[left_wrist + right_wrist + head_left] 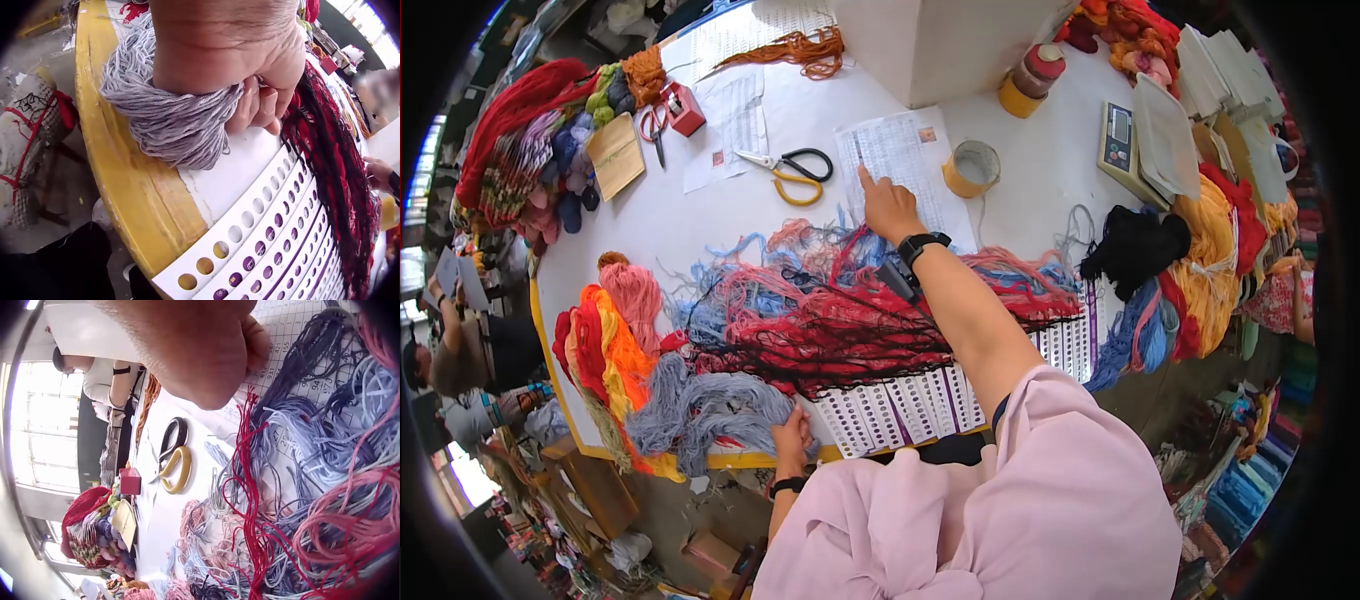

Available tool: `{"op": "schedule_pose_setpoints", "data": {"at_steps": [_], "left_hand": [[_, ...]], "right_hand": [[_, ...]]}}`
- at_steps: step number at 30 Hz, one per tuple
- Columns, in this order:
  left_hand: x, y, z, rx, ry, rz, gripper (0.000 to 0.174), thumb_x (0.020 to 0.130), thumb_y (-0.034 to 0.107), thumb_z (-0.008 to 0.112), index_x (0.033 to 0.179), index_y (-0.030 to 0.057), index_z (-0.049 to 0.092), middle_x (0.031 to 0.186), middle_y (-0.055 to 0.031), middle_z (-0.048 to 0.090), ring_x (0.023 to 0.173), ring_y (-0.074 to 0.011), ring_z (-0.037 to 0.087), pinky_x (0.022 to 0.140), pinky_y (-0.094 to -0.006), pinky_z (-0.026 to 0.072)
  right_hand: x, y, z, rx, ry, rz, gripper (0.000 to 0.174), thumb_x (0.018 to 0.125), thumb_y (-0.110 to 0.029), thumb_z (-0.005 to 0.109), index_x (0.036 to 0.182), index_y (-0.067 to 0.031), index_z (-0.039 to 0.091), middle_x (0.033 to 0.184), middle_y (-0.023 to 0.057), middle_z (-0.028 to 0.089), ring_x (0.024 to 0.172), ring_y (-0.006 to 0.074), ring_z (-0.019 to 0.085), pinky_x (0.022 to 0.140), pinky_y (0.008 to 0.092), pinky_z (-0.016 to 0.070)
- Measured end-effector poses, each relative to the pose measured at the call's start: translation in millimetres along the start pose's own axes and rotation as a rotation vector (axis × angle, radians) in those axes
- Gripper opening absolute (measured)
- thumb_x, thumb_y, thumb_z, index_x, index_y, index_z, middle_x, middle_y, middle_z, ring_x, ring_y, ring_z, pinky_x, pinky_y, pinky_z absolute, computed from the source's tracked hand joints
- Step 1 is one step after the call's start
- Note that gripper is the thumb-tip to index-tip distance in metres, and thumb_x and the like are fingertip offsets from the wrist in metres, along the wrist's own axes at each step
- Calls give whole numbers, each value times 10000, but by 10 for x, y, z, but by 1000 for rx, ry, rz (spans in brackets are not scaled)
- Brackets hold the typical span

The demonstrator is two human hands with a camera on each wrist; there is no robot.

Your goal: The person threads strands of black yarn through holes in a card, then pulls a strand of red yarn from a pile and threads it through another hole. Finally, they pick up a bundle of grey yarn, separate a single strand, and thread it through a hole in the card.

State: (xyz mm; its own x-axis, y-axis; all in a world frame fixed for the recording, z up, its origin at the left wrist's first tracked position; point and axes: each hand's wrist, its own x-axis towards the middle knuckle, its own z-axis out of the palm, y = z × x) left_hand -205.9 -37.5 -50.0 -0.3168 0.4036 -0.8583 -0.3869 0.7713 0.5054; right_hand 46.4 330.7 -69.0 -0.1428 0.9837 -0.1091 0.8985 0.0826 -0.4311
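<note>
In the head view my right hand (892, 209) points with its index finger at a printed number sheet (885, 145); the other fingers fold in. Black-and-yellow-handled scissors (798, 174) lie to its left, and a tape roll (972, 168) stands on its right. Beneath the right forearm spreads a tangle of red, pink, blue and black threads (840, 320). My left hand (792, 437) rests at the table's front edge with fingers curled in. A grey yarn skein (169, 119) lies against it, its strands lapping the fingers in the left wrist view.
Punched cards (900, 410) line the front edge. Coloured yarn piles (605, 345) lie at left, with a red tape dispenser (684, 110) and small red scissors (656, 128) farther back. At right are a scale (1122, 140) and black yarn (1135, 248). A white pillar (910, 50) rises behind.
</note>
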Motion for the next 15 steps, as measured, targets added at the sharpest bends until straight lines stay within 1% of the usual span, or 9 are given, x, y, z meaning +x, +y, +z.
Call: {"op": "schedule_pose_setpoints", "data": {"at_steps": [3,7,10,13,15], "left_hand": [[8,0,0,38,5,3,292,919,286,605,714,83,563,480,55,342,379,-59,253,370,-248,175],[-3,30,48,60,36,11,291,913,282,609,708,80,565,474,54,337,371,-69,239,368,-252,172],[-13,44,70,35,74,16,294,884,272,655,709,46,585,482,45,381,366,-73,278,355,-249,198],[-14,6,31,62,99,6,283,877,260,661,705,49,586,485,39,388,368,-76,291,354,-249,211],[0,10,-4,85,37,23,265,875,251,660,716,47,600,495,34,402,382,-77,321,358,-252,223]], "right_hand": [[-40,-7,-8,8,-9,8,515,887,-114,427,1401,-115,429,978,240,615,860,399,635,778,488,500],[6,-23,-24,-5,-26,28,506,896,-119,413,1401,-111,429,991,240,618,875,400,636,789,483,501],[47,-23,9,9,-46,40,552,872,-110,438,1421,-140,388,1000,230,618,857,418,629,782,504,496],[36,-72,31,-34,-59,37,537,877,-104,423,1413,-107,389,997,240,634,881,414,636,782,503,498],[102,-71,-65,-42,-128,1,521,882,-106,428,1401,-69,398,1009,238,643,901,385,647,776,481,508]]}}
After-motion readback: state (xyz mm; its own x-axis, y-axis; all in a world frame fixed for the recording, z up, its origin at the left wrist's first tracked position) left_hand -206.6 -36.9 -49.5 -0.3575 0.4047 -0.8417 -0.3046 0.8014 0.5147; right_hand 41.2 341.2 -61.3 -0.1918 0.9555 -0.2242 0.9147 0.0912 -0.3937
